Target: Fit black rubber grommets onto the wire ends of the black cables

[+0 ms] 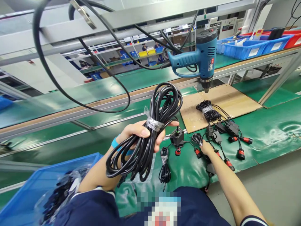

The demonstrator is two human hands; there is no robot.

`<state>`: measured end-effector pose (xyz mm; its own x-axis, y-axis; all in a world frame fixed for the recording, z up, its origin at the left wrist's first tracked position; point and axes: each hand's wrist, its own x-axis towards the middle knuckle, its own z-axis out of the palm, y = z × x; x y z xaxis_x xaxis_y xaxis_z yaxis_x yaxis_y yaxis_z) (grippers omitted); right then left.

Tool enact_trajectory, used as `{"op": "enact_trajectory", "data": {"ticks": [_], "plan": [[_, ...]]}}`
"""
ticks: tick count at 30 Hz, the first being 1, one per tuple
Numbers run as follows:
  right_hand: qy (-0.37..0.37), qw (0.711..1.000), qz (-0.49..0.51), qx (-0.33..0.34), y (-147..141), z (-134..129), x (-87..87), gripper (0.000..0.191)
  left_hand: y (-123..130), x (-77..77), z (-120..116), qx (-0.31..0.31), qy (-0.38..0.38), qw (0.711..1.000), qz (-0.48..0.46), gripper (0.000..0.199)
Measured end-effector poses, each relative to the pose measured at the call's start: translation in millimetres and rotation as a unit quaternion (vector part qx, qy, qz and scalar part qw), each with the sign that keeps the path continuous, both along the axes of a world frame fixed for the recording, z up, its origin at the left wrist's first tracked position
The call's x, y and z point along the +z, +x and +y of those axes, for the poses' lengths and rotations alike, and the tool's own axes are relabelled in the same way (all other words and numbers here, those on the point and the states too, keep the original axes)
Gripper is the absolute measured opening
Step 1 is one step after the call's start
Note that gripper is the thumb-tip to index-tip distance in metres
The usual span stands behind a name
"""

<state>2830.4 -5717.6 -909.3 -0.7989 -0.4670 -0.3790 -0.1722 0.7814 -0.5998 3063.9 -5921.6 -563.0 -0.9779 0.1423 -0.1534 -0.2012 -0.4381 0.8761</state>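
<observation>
A large coil of black cable (143, 144), bound in the middle with clear plastic, is raised in front of me. My left hand (141, 133) is closed around its bound middle. Lower on the right, my right hand (205, 147) grips a smaller coil of black cable (197, 138). Between the hands, a black junction box (176, 137) with red-ringed connectors rests on the green mat. Below it lies another small bundled cable (165, 168). More black boxes (232, 128) with red-ringed connectors (240, 153) lie right of my right hand.
A blue heat gun (204, 59) hangs nose-down above the bench, its cord looping left. Another bundled cable (208, 110) lies on a wooden board (240, 100). A blue bin (25, 191) with bagged black parts stands at lower left. Blue trays (244, 50) sit on the upper shelf.
</observation>
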Motion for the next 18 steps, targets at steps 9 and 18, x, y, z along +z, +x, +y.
{"op": "enact_trajectory", "data": {"ticks": [9,18], "plan": [[-0.309,0.938,0.153,0.028,44.4,-1.8,111.9,0.048,-0.6,-12.6,3.0,-0.048,0.018,0.998,-0.025,0.081],[-0.519,0.835,0.148,0.111,91.7,-2.7,195.8,0.021,-12.6,-29.9,11.1,-0.132,0.033,0.989,-0.065,0.066]]}}
